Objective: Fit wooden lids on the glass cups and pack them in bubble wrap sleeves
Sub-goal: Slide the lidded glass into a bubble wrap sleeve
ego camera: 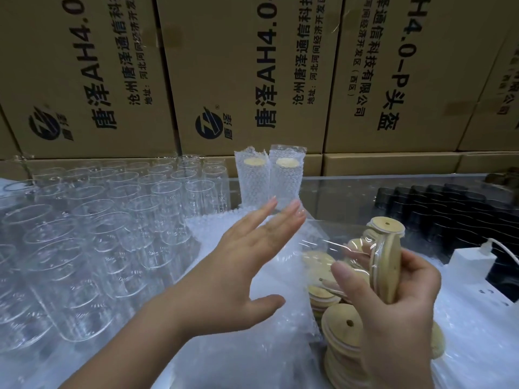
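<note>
My right hand grips a round wooden lid on edge, at the lower right. My left hand hovers open with straight fingers over a pile of bubble wrap sleeves in the middle. Two glass cups with wooden lids stand upright in bubble wrap sleeves at the back centre, just beyond my left fingertips. Several bare glass cups stand in rows on the left. Loose wooden lids lie in a clear plastic bag under my right hand.
Stacked cardboard boxes form a wall along the back. A black ribbed tray sits at the right, with a white charger and cable in front of it.
</note>
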